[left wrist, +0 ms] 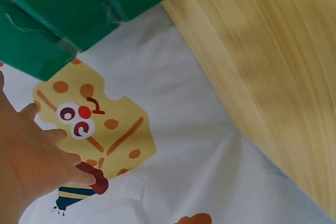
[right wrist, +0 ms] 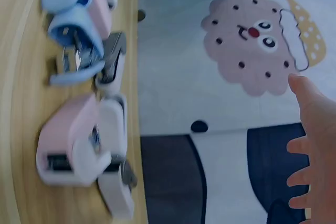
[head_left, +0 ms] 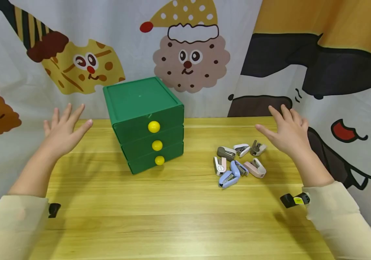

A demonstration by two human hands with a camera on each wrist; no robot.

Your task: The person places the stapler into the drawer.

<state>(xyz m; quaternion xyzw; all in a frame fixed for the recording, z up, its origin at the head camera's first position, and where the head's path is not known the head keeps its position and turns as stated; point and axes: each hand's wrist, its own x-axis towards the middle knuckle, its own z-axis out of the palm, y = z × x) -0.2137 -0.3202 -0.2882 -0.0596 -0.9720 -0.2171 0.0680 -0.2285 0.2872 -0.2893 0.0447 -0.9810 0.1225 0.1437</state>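
My left hand (head_left: 63, 133) is raised over the table's left side with its fingers spread, holding nothing. To its right stands a green chest (head_left: 143, 99) of three closed drawers, each with a yellow ball knob (head_left: 154, 126). My right hand (head_left: 288, 133), fingers also apart and holding nothing, hovers just right of several mini staplers. These lie in a loose cluster: light blue staplers (head_left: 229, 179), a pink stapler (head_left: 256, 168), a pink-and-white stapler (head_left: 220, 166), a brown stapler (head_left: 226, 153), a white stapler (head_left: 242, 149) and a grey-brown stapler (head_left: 257, 148).
The wooden table (head_left: 172, 216) ends at the back against a white curtain (head_left: 133, 32) printed with cartoon snacks, which also hangs along both sides. Black wrist mounts (head_left: 294, 199) sit at the sleeve cuffs. The chest stands at back left, the staplers right of it.
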